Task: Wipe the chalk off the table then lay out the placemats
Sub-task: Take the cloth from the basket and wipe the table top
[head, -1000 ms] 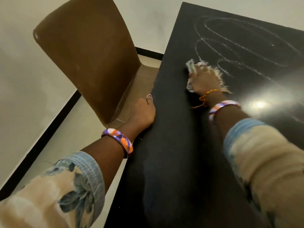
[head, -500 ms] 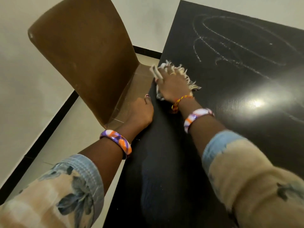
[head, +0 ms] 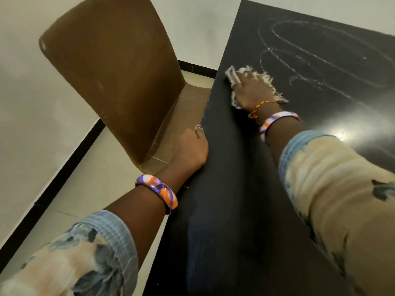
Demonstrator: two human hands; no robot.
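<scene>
Black table (head: 245, 199): matte dark top filling the right of the head view, with a bright glare spot on its surface by the right forearm.
Chalk marks (head: 320, 58): pale looping lines on the far part of the table top, just beyond the cloth.
Cloth (head: 265, 80): whitish, frayed at the edges, lying flat on the table near its left edge.
Right hand (head: 252, 92): pressed palm-down on the cloth, fingers spread over it; fringe shows around the hand on the far and right sides.
Left hand (head: 190, 148): curled over the table's left edge, thumb on top, gripping the edge.
Bracelets: an orange, purple and white bangle (head: 158, 192) on the left wrist, a similar one on the right wrist, plus a thin red-yellow thread.
Chair (head: 115, 67): brown, glossy, standing just beside the table's left edge.
Placemats: none can be made out.
</scene>
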